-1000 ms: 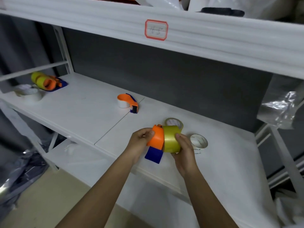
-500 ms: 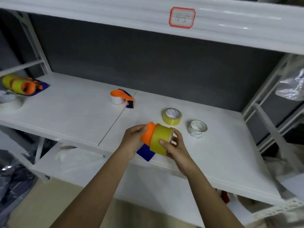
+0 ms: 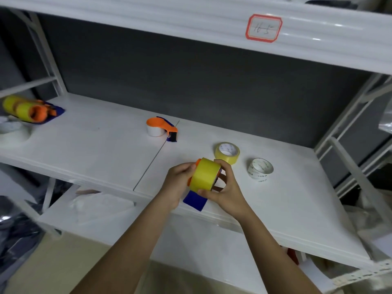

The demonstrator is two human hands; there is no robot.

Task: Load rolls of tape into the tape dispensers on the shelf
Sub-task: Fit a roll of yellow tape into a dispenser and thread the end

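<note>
Seating the yellow tape roll [image 3: 205, 174] onto the orange-and-blue tape dispenser [image 3: 195, 199] is the step in hand, judged from how both hands meet over the front edge of the shelf [image 3: 286, 209]. The left hand [image 3: 177, 183] curls its fingers round the orange side of the dispenser. The right hand [image 3: 226, 190] grips the roll, thumb on the near rim and fingers [image 3: 220, 164] hooked over the far rim. The roll sits against the orange hub; whether it is fully home cannot be told, since the hub is hidden behind the roll.

Other items on the shelf:
- A second yellow roll [image 3: 227, 152] lies flat just behind the hands
- A clear roll [image 3: 260, 169] lies flat to its right
- A dispenser loaded with white tape [image 3: 161, 129] rests near the panel seam
- A loaded yellow dispenser [image 3: 28, 111] lies at the far left end

Likely faults from this position:
- Roll cocked on the hub, caused by pushing on one rim only; it would jam or bind when turned
- Roll mounted the wrong way round, leaving the adhesive side facing away from the blade
- Assembly dropped past the shelf edge, since it is held in the air above the edge and not resting on the shelf
- The loose yellow roll knocked by the right-hand knuckles, which are near it
</note>
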